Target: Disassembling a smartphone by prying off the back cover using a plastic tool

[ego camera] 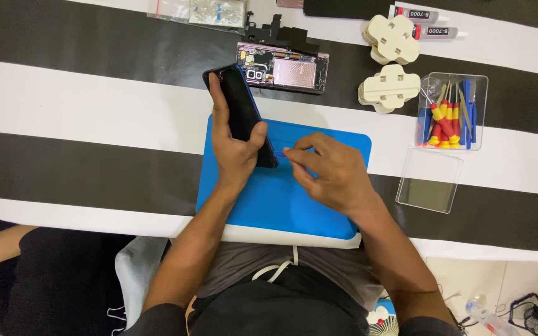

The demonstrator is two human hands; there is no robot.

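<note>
Left hand (pixel 235 152) grips black phone (pixel 242 112), tilted over blue mat (pixel 344 218), long axis running away from body. Right hand (pixel 334 174) just right of phone's lower end, fingertips (pixel 291 154) pinched at edge; any tool there too small to tell.

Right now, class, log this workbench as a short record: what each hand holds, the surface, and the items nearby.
left hand: grips dark phone, tilted up
right hand: pinches small blue tool at the phone's lower end
surface: blue mat on striped table
behind: opened phone body
right side: clear box of screwdrivers, its lid, two glue tubes
</note>
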